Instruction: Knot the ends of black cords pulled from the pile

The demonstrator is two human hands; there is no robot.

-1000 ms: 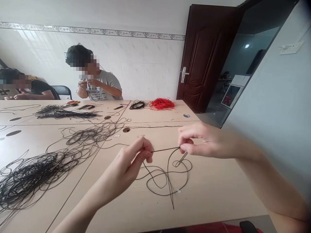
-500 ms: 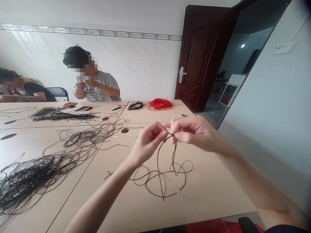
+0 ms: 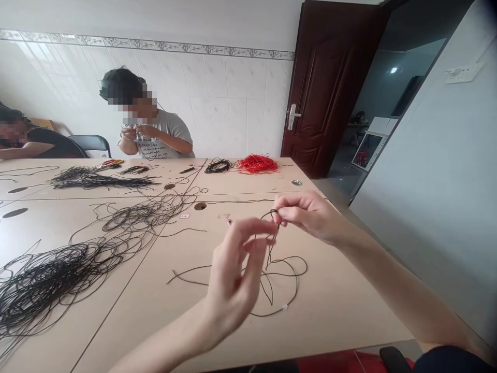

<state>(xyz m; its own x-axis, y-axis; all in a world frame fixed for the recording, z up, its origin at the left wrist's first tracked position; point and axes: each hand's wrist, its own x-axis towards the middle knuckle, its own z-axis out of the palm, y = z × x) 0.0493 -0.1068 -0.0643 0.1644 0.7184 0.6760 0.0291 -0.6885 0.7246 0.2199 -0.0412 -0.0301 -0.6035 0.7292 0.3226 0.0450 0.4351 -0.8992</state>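
Note:
A thin black cord [image 3: 297,285] hangs from my right hand [image 3: 308,215], which pinches it between thumb and forefinger above the table. A small loop of the cord arches out on the left side of that pinch. My left hand [image 3: 238,277] is just below and left of it, fingers bent and apart, fingertips close to the hanging strands. Whether those fingertips touch the cord I cannot tell. The rest of the cord lies in loose curls on the table, partly hidden behind my left hand.
Tangled black cords [image 3: 50,280] spread over the left of the table [image 3: 135,321]. Farther back lie a black bundle [image 3: 104,180], scissors [image 3: 111,163], a black coil [image 3: 218,166] and a red cord pile [image 3: 258,163]. Across the table a person [image 3: 163,134] works with both hands.
My left hand has let go of its pinch near the right hand and moved down and nearer, its fingers spreading. My right hand keeps hold of the cord. The view has shifted slightly.

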